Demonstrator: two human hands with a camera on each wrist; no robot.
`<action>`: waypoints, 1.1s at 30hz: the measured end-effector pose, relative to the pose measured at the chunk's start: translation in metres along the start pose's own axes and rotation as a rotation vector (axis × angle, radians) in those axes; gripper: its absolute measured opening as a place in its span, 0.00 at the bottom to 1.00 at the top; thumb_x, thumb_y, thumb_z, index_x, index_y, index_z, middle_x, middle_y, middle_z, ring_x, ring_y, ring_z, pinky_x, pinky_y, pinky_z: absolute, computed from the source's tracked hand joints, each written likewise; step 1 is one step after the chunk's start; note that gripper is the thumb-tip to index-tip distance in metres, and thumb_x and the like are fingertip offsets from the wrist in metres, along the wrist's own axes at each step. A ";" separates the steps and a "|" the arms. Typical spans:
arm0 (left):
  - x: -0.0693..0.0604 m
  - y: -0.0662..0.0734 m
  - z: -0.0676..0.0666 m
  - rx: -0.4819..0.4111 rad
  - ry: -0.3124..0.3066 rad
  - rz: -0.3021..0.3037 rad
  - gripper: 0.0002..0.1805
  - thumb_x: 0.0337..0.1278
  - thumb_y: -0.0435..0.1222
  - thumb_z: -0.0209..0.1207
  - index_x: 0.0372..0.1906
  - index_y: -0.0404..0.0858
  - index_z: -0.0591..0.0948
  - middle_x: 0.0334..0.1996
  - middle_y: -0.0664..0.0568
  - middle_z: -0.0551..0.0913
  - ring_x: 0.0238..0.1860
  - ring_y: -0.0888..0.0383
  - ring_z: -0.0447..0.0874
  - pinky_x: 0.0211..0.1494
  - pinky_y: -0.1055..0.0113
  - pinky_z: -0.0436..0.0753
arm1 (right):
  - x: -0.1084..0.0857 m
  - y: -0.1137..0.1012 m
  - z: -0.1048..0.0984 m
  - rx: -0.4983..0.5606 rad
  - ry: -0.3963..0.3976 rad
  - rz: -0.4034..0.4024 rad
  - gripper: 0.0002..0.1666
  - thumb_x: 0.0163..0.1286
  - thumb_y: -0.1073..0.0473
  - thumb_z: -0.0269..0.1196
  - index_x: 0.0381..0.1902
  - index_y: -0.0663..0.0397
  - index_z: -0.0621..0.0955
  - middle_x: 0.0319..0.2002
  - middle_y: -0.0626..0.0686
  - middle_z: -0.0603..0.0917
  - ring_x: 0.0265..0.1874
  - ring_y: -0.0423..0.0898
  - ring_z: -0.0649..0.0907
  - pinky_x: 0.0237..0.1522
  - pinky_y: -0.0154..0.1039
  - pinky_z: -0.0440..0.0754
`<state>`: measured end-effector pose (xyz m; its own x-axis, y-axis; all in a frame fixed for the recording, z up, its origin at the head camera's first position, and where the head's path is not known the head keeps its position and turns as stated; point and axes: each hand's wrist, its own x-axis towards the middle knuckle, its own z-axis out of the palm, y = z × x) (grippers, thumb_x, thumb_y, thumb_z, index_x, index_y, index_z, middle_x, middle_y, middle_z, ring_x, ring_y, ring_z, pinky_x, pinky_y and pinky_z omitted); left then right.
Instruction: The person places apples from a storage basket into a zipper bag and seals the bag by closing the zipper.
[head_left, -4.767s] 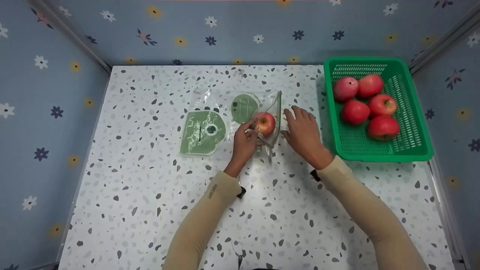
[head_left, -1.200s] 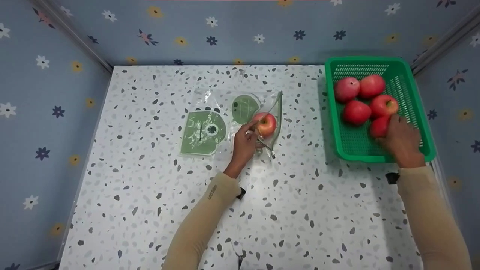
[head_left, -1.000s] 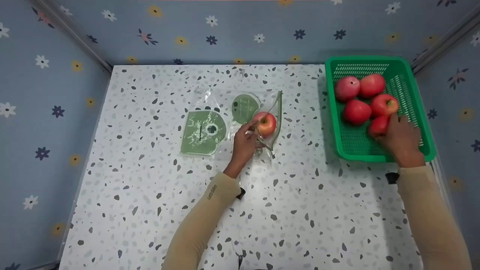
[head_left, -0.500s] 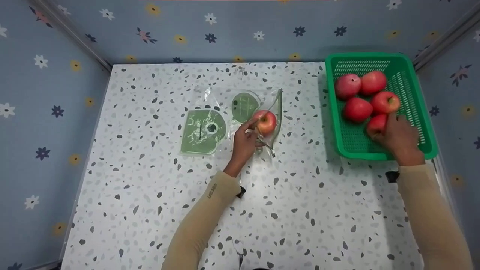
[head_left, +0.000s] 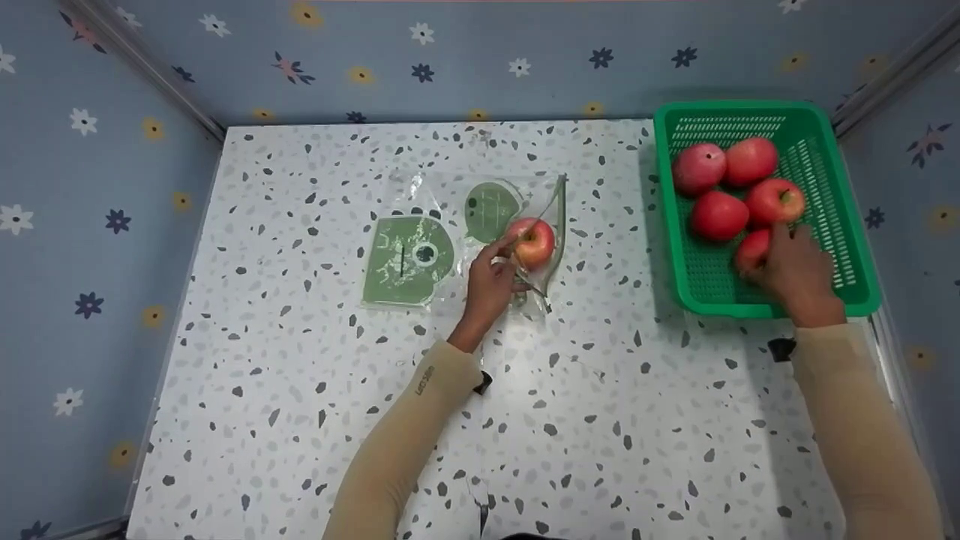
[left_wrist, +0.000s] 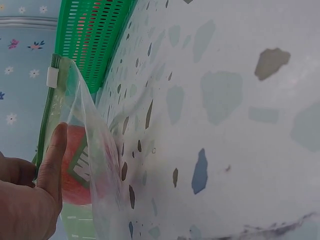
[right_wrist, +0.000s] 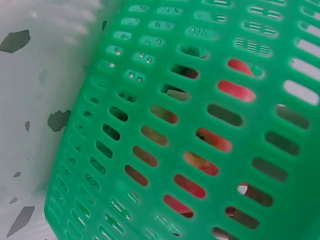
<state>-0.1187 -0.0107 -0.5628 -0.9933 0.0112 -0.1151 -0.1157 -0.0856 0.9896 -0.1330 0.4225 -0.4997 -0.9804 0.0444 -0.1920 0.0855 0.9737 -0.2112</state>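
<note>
On the table lies a clear zip bag [head_left: 409,262] with green printed shapes, its slider edge facing right. One red apple [head_left: 536,244] sits inside, near the bag's mouth. My left hand [head_left: 489,289] pinches the bag's lower edge beside this apple, holding the mouth apart. In the left wrist view, a white slider [left_wrist: 52,77] shows on the green zip strip. At the right, my right hand [head_left: 801,274] reaches into the green basket [head_left: 673,247] and grips the nearest red apple [head_left: 751,251], partly covering it. Through the basket's slots in the right wrist view, hand and fruit appear only in pieces.
Several other apples, such as a red apple [head_left: 720,216], fill the back and left of the basket. Its raised rim surrounds them. The speckled white table [head_left: 300,420] meets flowered blue walls [head_left: 465,60] at the back and sides.
My right hand has moved from beside the bag to the basket and taken hold of an apple, which has shifted slightly left. My left hand stays on the bag. The head view has tilted slightly.
</note>
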 end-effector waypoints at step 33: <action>0.001 -0.002 0.001 0.030 -0.003 -0.023 0.24 0.75 0.20 0.47 0.71 0.28 0.74 0.49 0.41 0.73 0.36 0.55 0.83 0.40 0.61 0.93 | 0.000 -0.004 0.004 -0.028 0.074 0.092 0.44 0.69 0.54 0.61 0.70 0.81 0.59 0.55 0.85 0.65 0.53 0.83 0.69 0.52 0.81 0.71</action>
<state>-0.1198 -0.0098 -0.5647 -0.9903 0.0162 -0.1377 -0.1384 -0.0557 0.9888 -0.1329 0.4175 -0.5024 -0.9791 0.1494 -0.1381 0.1720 0.9705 -0.1689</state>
